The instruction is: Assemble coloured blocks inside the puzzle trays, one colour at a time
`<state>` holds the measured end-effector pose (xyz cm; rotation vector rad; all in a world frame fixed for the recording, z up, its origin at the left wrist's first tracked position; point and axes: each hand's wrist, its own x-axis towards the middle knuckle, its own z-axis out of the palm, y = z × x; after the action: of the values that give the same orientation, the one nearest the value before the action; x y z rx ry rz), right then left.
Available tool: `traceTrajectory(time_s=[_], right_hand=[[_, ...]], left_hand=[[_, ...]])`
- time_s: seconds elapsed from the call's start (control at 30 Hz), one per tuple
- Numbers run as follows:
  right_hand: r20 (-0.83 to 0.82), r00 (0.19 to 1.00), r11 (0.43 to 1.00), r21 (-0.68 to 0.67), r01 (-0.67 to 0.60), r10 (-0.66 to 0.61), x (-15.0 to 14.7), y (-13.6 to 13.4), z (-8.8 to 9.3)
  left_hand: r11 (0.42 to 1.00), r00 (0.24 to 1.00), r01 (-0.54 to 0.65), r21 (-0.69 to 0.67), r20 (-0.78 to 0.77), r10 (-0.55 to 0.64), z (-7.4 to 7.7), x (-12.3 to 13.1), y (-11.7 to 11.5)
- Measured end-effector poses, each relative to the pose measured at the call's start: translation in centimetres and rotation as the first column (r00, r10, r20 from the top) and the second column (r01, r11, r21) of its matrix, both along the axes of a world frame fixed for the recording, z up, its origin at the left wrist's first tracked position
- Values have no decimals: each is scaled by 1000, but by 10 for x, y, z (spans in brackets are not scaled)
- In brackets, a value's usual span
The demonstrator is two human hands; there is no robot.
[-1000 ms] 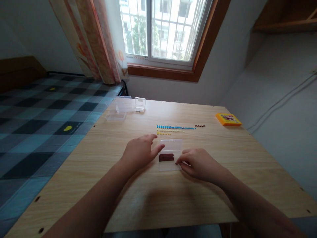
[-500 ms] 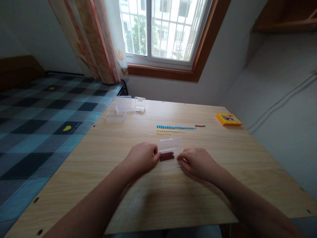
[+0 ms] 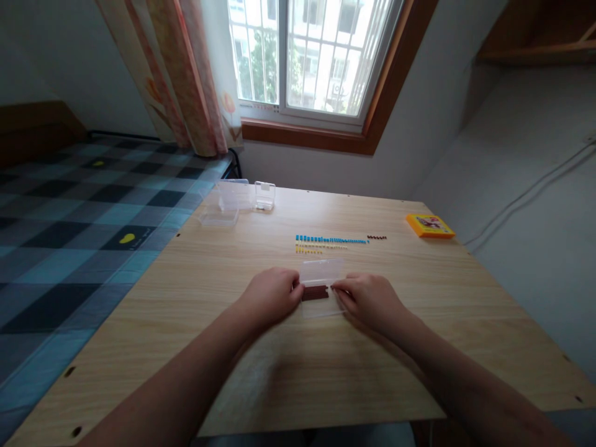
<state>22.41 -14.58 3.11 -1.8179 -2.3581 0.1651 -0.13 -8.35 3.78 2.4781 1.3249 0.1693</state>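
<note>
Head: brown strips point(image 3: 315, 292), long axis L-R.

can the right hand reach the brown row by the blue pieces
Probably yes: only tabletop shows between the right hand and the brown row, though that hand seems to pinch a small dark piece.

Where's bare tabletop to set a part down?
Bare: between the right hand and the orange box; also between the left hand and the bed. Crowded: between the hands, where the open clear case holds brown pieces, and beyond, along the blue pieces and yellow pieces.
</note>
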Motion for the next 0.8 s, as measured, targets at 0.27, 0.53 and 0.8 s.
traceTrajectory(time_s=[0.27,0.53,0.8], right_hand=[[-5,1000,1000,-7,3,-3,-1,0,-2],[-18,1000,1000,-8,-1,1,-2,-2,-4],[-8,1000,1000,-19,18,-18,-2,-1,-7]], left_hand=[[1000,1000,-17,-13,-22,17,1,1,1],[999,998,-30,-40,-55,28,1,2,1],[998,998,-32,-45,-62,29,2,2,0]])
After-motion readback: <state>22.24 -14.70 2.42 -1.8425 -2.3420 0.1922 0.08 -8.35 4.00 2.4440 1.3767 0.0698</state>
